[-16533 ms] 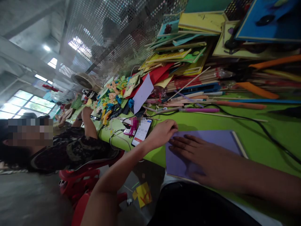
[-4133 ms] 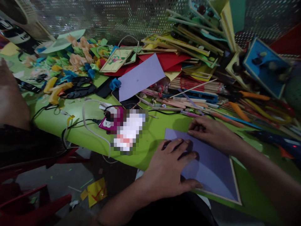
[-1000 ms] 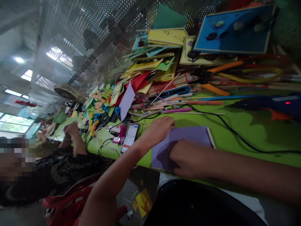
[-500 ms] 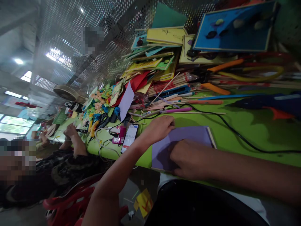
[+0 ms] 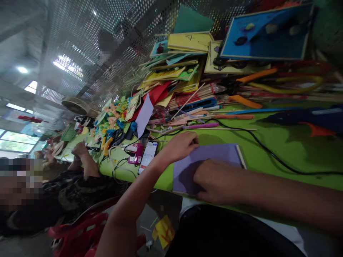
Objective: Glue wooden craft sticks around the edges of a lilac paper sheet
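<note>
A purple card [image 5: 222, 151] lies flat on the green tabletop in front of me, with a pale wooden strip [image 5: 241, 157] along its right edge. My left hand [image 5: 183, 144] is at the card's far left corner, its fingers curled together by the far edge. Over the card's near half rests my right hand [image 5: 214, 178], closed, with its knuckles up and its thumb by the near edge. Whatever the fingertips of either hand grip is hidden. Just beyond the card lie a magenta pen [image 5: 202, 125] and a thin wooden stick [image 5: 233, 129].
A black cable [image 5: 273, 155] runs across the table on the right. To the left are a phone [image 5: 148, 157] and a pink power adapter [image 5: 135, 153]. Framed cards [image 5: 190, 41] are piled behind, near orange-handled pliers [image 5: 257, 75]. Another person's hand [image 5: 80, 150] is further left.
Both hands and the purple card stay in nearly the same place. The view has shifted very slightly.
</note>
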The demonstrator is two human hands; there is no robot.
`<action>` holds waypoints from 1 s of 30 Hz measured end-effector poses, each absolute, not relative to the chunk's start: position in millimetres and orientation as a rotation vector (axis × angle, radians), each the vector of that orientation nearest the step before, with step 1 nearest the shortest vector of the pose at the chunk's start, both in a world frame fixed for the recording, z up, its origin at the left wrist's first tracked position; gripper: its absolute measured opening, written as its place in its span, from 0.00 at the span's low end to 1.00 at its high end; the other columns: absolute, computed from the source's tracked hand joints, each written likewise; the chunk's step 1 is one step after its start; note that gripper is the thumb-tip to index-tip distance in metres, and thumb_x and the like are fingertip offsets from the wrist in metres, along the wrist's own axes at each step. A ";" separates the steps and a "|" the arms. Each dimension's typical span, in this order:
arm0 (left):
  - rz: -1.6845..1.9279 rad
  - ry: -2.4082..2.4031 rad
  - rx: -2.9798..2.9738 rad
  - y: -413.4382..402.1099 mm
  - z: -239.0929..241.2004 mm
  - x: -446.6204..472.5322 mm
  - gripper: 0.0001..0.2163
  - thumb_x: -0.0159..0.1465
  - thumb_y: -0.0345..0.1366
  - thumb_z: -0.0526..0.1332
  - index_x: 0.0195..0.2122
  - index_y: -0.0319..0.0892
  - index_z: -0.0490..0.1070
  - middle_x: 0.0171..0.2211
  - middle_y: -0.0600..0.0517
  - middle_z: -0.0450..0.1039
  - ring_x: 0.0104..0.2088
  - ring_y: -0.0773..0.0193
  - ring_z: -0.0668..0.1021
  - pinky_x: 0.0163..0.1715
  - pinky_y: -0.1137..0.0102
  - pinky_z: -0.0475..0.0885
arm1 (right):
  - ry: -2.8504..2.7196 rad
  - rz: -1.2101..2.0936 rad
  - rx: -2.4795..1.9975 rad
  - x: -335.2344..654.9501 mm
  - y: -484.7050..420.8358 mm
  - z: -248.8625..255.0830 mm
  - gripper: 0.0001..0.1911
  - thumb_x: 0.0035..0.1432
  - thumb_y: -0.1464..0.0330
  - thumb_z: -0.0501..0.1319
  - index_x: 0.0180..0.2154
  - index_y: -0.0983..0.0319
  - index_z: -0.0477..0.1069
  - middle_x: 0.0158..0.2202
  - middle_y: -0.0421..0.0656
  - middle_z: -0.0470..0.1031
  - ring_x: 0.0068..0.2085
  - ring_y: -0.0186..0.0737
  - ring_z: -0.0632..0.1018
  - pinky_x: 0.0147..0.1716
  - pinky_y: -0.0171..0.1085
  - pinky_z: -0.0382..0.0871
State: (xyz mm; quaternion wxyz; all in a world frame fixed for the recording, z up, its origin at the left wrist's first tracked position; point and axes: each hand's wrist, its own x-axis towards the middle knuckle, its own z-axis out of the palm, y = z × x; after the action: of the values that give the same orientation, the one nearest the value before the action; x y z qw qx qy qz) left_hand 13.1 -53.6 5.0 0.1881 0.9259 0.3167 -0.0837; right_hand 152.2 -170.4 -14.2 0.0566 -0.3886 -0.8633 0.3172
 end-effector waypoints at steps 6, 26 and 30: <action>-0.259 0.895 2.645 -54.0 3.2 13.5 0.05 0.71 0.28 0.58 0.40 0.43 0.71 0.44 0.48 0.79 0.46 0.58 0.78 0.47 0.64 0.72 | -2.578 0.985 -1.185 151.9 -170.7 -15.5 0.12 0.56 0.62 0.64 0.33 0.61 0.84 0.32 0.50 0.84 0.30 0.43 0.79 0.29 0.39 0.60; -0.258 0.916 2.744 -61.9 -0.9 13.7 0.07 0.73 0.28 0.55 0.43 0.40 0.72 0.45 0.46 0.79 0.47 0.57 0.79 0.49 0.63 0.72 | -2.599 0.914 -1.123 154.2 -170.0 -19.0 0.13 0.57 0.61 0.64 0.33 0.62 0.84 0.34 0.50 0.85 0.31 0.43 0.80 0.30 0.40 0.60; -0.233 0.932 2.793 -65.7 -2.2 11.3 0.07 0.74 0.29 0.54 0.44 0.41 0.72 0.45 0.46 0.79 0.46 0.56 0.79 0.48 0.62 0.73 | -2.620 0.927 -1.137 154.0 -169.7 -18.1 0.14 0.57 0.61 0.63 0.33 0.62 0.84 0.34 0.51 0.85 0.31 0.42 0.79 0.29 0.40 0.57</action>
State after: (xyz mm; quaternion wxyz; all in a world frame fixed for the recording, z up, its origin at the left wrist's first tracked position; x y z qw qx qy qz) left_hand 11.3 -65.7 -2.2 0.0938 0.9415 0.3140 -0.0786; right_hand 154.0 -169.7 -18.1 0.0693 -0.3777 -0.8704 0.3080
